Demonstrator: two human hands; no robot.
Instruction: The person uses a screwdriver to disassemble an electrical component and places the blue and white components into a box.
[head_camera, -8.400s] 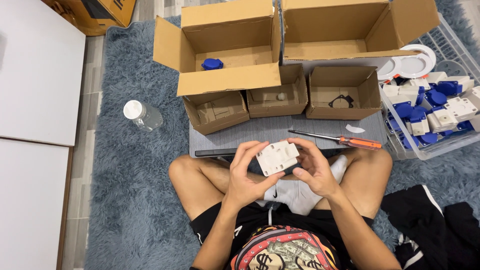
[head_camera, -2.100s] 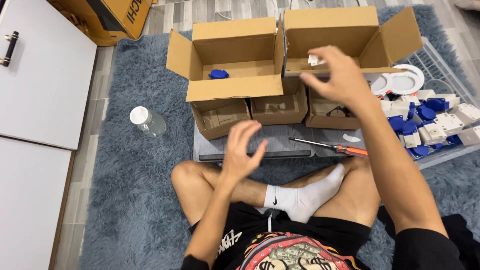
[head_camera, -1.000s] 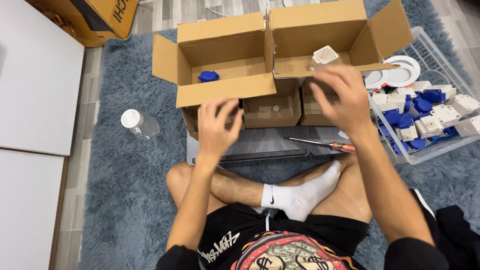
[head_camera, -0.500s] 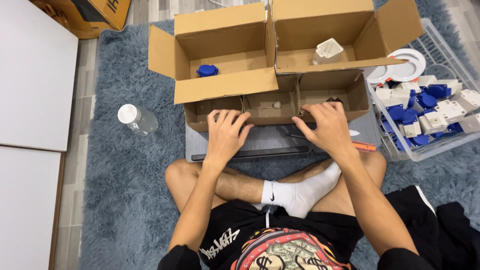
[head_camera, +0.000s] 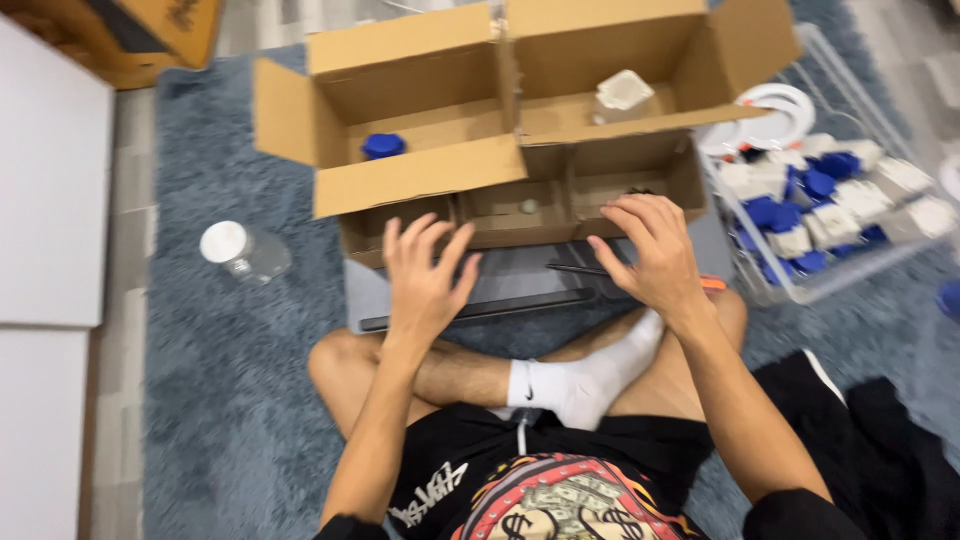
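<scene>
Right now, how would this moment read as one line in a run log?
left hand: open, empty, over grey board | right hand: open, empty, above screwdriver | low boxes ahead | white part in upper box

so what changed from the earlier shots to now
The white block once held in both hands now sits in the upper right box as white block. Right hand and left hand came back down empty, fingers spread. Blue cap and bottle stayed put.

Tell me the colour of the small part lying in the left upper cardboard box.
The small part is blue, seen in the head view, against the brown left upper box.
</scene>
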